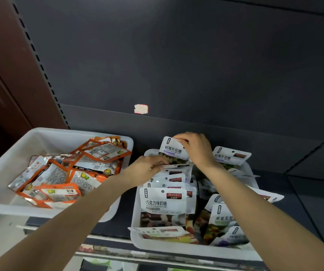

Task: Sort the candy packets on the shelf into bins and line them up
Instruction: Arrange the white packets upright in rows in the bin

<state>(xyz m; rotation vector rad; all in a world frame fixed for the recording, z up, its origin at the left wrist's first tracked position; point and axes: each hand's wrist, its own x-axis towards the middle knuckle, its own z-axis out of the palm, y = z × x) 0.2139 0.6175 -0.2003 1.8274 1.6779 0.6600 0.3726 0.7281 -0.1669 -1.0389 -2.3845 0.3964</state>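
The right hand [195, 147] fingers pinch the top edge of a white candy packet [174, 151], upright at the back of the right bin [135, 227]. The left hand [145, 166] fingers curl on packets beneath. Orange packets [75, 173] fill the left bin [5, 167].

— What can you read on the front white packet [164, 204], below the left hand [147, 165]?
— "ZIRANPEI" on a dark tag, and "巧克力味奶糖".
— And the packet [174, 151] pinched by the right hand [194, 147]?
— "树莓形软糖". The packet right of that hand [229, 155] reads the same.
— The sticker above the hands [141, 109]?
— Unreadable.
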